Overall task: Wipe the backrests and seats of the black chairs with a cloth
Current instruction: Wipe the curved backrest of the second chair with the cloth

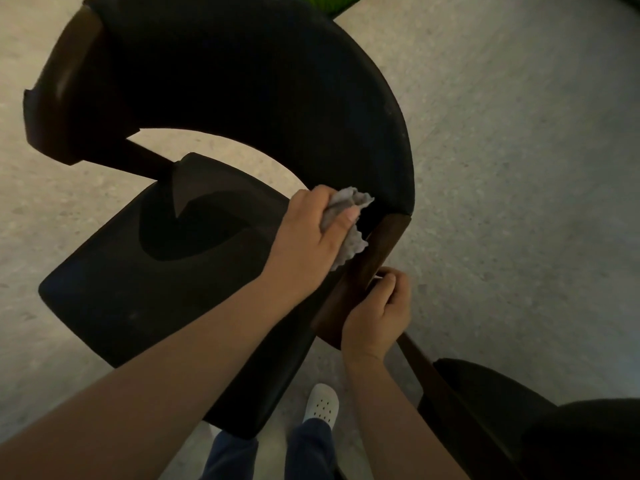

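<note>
A black chair fills the view: its curved padded backrest arcs from upper left round to the right, and its black seat lies below. My left hand grips a crumpled grey cloth and presses it against the inner right end of the backrest. Just below the cloth, my right hand is curled round the brown wooden armrest end of the chair.
A second black chair with a wooden rail stands at the lower right, close to my right arm. Grey speckled floor surrounds the chairs. A green object shows at the top edge. My white shoe is under the seat edge.
</note>
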A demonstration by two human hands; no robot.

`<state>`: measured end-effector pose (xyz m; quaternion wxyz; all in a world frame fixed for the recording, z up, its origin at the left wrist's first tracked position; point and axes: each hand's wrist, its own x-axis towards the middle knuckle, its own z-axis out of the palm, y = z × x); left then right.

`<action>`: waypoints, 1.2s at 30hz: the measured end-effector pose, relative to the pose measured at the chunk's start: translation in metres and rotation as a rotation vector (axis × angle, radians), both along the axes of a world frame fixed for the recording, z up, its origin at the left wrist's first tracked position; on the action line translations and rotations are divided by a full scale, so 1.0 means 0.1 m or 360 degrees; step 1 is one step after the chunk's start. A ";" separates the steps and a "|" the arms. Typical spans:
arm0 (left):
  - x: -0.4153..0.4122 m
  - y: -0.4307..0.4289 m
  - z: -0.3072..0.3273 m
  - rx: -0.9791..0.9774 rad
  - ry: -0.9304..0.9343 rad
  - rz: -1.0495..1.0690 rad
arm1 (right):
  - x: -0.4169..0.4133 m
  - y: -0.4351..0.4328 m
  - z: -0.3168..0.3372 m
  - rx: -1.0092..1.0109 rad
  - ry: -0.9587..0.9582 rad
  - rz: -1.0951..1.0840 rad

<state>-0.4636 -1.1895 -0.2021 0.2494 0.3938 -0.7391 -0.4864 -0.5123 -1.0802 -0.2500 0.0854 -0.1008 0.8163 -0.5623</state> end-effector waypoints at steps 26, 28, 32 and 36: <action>-0.33 -0.13 0.26 -0.0061 0.0084 -0.0091 | -0.01 0.00 0.00 0.0148 0.0069 0.0000; -0.44 -0.05 0.21 -0.0189 0.0130 -0.0083 | -0.02 0.00 0.00 0.0148 0.0082 -0.0019; -0.54 -0.02 0.10 -0.0289 0.0237 0.0060 | 0.00 -0.01 0.01 0.0157 0.0097 -0.0016; -0.46 -0.01 0.11 -0.0110 0.0210 0.0147 | -0.01 -0.01 -0.01 0.0171 0.0079 -0.0020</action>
